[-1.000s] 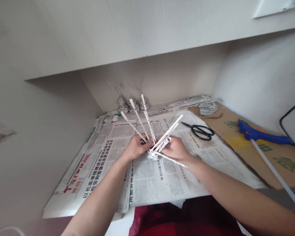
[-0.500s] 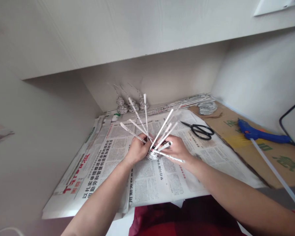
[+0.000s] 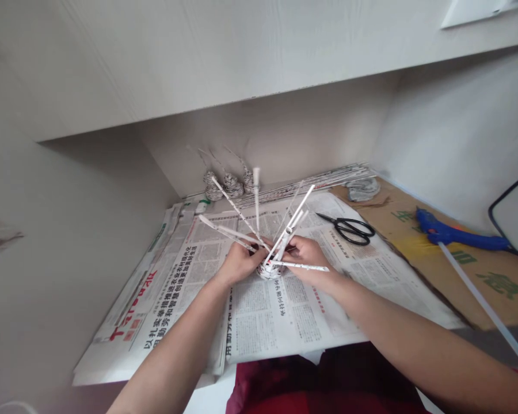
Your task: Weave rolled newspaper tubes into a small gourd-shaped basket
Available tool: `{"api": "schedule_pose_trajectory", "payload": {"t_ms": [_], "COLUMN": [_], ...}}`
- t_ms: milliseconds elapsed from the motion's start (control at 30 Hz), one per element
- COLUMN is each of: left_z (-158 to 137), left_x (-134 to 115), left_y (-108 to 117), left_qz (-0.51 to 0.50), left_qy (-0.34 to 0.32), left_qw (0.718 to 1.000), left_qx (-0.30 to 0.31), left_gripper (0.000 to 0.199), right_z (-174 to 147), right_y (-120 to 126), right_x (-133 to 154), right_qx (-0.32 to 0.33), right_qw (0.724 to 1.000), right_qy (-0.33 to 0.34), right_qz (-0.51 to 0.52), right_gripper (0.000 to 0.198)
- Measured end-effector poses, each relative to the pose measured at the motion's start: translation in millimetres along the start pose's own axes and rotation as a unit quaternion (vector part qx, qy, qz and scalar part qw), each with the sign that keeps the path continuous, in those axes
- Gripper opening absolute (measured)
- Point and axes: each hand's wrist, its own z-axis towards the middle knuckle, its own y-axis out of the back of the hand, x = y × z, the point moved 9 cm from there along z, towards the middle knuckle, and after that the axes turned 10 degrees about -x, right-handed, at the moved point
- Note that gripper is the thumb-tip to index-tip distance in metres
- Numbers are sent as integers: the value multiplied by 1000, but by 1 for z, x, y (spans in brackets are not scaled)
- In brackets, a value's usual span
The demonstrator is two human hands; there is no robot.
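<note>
Between my hands, a small round weave of rolled newspaper [image 3: 271,270] rests over the newspaper sheets [image 3: 259,325]. Several rolled paper sticks [image 3: 235,202] fan up and outward from it. My left hand [image 3: 240,261] is closed on the weave's left side, thumb near its rim. On the far right side, my right hand [image 3: 309,259] has its fingers curled round the base of a paper stick [image 3: 286,244]. One more stick [image 3: 302,266] points right, across the front of that hand. The fingertips of both hands are partly hidden behind the sticks.
Black-handled scissors [image 3: 353,230] lie to the right on the newspaper. Beyond them, a blue glue gun [image 3: 453,231] with a long glue stick rests on cardboard [image 3: 501,282]. Several woven gourd shapes [image 3: 233,185] and a pile of paper sticks [image 3: 311,185] lie at the back, beneath an overhanging cabinet [image 3: 242,52].
The weave has turned a little and its sticks have shifted. A stick on the right now stands more upright at my right hand, and the left-hand sticks lean further left.
</note>
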Motion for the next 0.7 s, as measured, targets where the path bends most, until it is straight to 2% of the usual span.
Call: {"api": "schedule_pose_trajectory", "payload": {"t_ms": [200,300,500,600,700], "left_z": [-2,0,0,-1,-2], "left_x": [5,4,3,-1,-2], "left_y": [3,8,14,13,12], "left_qz": [17,40,80,87,90], "left_qy": [13,8,4,0,8], "left_qw": [1000,999,992,991,991], "left_qx": [6,-35,-94,-98,-98], "left_gripper": [14,7,12,13,15], "right_z": [1,1,0,-1,-3], "right_y": [-3,-6,-15,-11,-1], "right_x": [-2,-1,-7,2,16], "right_qx": [33,37,53,50,30], "right_qw": [997,994,967,975,994], "right_qy": [-40,-63,-156,-128,-67], "right_qz": [54,87,194,177,82], "right_gripper": [21,20,27,27,23]}}
